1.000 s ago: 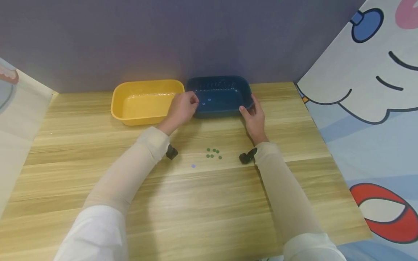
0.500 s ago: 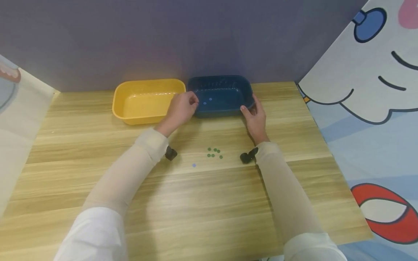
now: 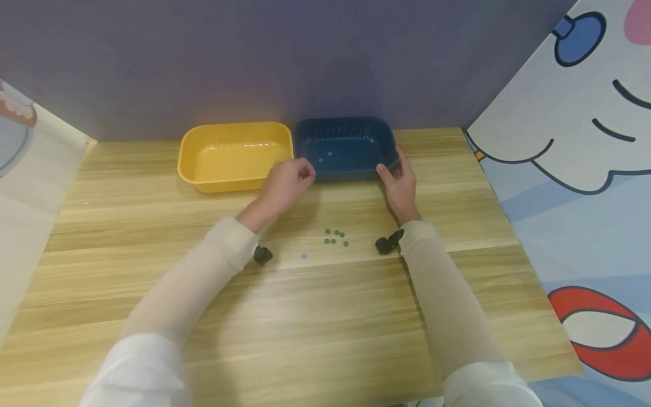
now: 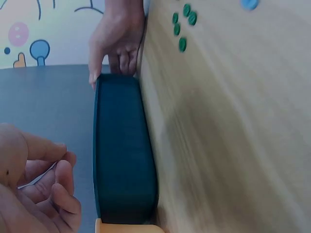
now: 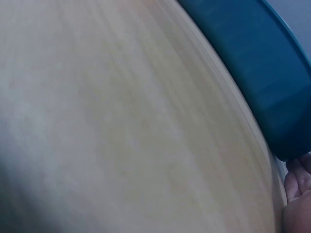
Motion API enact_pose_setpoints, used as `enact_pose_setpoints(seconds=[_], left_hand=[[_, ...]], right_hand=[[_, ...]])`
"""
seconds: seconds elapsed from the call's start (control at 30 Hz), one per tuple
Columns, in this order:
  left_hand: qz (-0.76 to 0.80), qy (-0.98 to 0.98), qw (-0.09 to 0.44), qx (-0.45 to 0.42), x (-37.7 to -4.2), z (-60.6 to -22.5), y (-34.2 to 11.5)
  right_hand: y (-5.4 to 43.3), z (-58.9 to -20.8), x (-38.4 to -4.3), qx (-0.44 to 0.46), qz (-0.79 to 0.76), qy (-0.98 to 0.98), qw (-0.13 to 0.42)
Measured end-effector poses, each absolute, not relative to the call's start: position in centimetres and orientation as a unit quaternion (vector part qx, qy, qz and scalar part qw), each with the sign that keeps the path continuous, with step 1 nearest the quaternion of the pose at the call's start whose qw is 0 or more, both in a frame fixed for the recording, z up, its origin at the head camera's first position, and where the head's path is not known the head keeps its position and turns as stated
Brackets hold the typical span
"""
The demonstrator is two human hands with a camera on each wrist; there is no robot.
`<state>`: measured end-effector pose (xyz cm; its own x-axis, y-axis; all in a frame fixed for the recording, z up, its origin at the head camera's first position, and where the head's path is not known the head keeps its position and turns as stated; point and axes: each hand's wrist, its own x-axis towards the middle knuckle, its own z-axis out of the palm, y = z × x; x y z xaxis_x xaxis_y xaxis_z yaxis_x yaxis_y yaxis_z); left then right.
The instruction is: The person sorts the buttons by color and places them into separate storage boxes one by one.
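My left hand [image 3: 287,183] is just off the near left corner of the dark blue bin [image 3: 351,176], above the table. Its thumb and forefinger tips meet, the other fingers are curled, and no object shows between them in the left wrist view. With the thumb on the rim and the fingers round the outside, my right hand [image 3: 400,189] grips the bin's near right corner. Two small blue buttons [image 3: 329,154] lie inside the bin. On the table are several small green buttons [image 3: 333,241] and one blue button [image 3: 304,256].
A yellow bin [image 3: 231,185] stands against the blue one's left side. Behind both rises a grey wall [image 3: 325,62], and a printed panel [image 3: 585,186] borders the wooden table [image 3: 285,339] on the right.
My left hand has drawn back from over the blue bin's rim, toward me. My right hand has kept its grip on the bin. The loose buttons lie as before.
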<state>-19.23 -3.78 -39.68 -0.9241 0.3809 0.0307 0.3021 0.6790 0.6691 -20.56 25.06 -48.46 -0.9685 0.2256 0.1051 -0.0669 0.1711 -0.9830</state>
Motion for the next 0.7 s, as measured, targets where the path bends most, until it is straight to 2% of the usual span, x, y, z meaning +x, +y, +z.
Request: enact_pose_setpoints(seconds=[0.2,0.4,0.63,0.7], left_hand=[[0.324,0.92,0.082,0.206,-17.6,-40.4,-4.2],[0.283,0.924,0.108,0.234,-15.9,-41.4,-4.9],[0.24,0.909,0.195,0.279,-13.7,-42.4,-6.2],[0.234,0.904,0.204,0.294,-13.2,-42.7,-6.4]], right_hand=[[24.2,-46.2,-19.3,-0.05,0.632,-0.765,0.113],[24.0,-45.9,-19.1,-0.05,0.635,-0.763,0.113],[24.0,-45.9,-19.0,-0.048,0.635,-0.764,0.108],[24.0,-45.8,-18.9,-0.048,0.633,-0.765,0.107]])
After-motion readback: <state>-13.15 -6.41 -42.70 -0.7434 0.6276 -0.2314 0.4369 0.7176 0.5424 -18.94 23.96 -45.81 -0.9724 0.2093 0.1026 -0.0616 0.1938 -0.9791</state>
